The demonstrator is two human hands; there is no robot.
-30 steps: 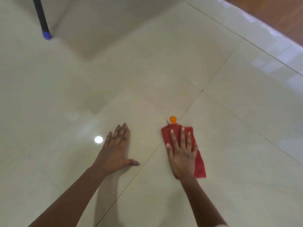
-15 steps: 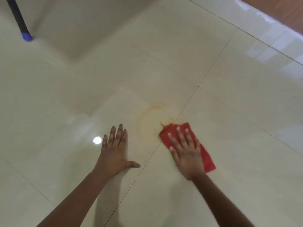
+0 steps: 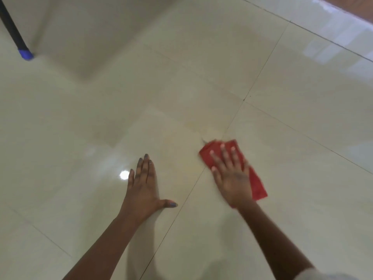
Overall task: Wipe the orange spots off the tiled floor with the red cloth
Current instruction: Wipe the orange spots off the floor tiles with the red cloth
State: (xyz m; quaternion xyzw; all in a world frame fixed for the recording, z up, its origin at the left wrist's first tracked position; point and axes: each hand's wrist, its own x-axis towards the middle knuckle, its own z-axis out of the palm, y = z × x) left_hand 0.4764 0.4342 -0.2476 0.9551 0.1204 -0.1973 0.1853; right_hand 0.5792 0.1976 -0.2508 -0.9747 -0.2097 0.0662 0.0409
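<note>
The red cloth (image 3: 257,183) lies flat on the glossy cream tiled floor (image 3: 302,118), just right of a grout line. My right hand (image 3: 232,174) presses down on it with fingers spread. A faint pale orange smear (image 3: 193,128) shows on the tile just beyond and left of the cloth; no solid orange spot is visible. My left hand (image 3: 143,186) rests flat on the floor to the left of the cloth, fingers together and thumb out, holding nothing.
A black pole with a blue tip (image 3: 25,54) stands on the floor at the far left. A brown wooden surface (image 3: 359,5) runs along the top right corner. A bright light reflection (image 3: 124,175) lies left of my left hand.
The solid orange spot ahead of the cloth was wiped into a pale ring, which has faded further. My right hand has slid the cloth slightly right. My left hand stays planted.
</note>
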